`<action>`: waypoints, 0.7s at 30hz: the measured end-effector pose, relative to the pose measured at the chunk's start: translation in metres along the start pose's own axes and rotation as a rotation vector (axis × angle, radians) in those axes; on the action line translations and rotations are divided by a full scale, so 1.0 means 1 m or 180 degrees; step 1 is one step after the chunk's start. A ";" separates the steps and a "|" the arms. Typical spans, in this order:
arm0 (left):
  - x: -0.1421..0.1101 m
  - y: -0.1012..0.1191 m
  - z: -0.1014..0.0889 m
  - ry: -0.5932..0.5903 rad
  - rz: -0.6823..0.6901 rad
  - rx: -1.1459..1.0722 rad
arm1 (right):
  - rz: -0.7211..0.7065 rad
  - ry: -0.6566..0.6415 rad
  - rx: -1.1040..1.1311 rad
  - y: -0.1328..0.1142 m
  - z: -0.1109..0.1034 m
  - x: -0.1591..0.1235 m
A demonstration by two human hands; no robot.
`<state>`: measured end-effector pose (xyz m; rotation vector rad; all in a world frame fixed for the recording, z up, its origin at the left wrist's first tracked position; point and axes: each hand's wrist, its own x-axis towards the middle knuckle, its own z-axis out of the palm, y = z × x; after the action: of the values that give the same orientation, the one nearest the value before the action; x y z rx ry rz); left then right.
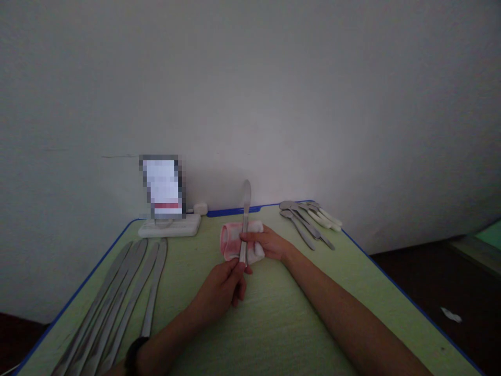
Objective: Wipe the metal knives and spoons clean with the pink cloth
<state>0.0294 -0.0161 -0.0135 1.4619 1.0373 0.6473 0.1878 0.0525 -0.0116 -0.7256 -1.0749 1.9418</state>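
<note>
A metal table knife stands nearly upright over the middle of the table, blade up. My left hand grips the lower end of its handle between thumb and fingers. Behind the knife, my right hand holds a folded pink-and-white cloth, its thumb laid across the handle. The cloth touches the back of the handle. Some of the right hand's fingers are hidden by the cloth.
Several metal knives lie side by side at the left. Spoons and white-handled cutlery are heaped at the back right. A blurred-out screen rests on a white stand near the wall. The green table has a blue edge.
</note>
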 end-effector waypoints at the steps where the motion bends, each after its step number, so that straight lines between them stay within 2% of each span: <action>1: 0.000 0.000 0.000 0.0003 0.0000 0.0004 | 0.0004 -0.0014 -0.0020 0.000 0.000 0.000; 21: -0.002 0.005 -0.001 -0.0012 -0.0059 0.0162 | -0.0081 0.0185 -0.0046 -0.003 0.007 -0.003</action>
<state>0.0294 -0.0169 -0.0080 1.4953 1.0698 0.6087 0.1849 0.0483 -0.0056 -0.7683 -1.0589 1.8820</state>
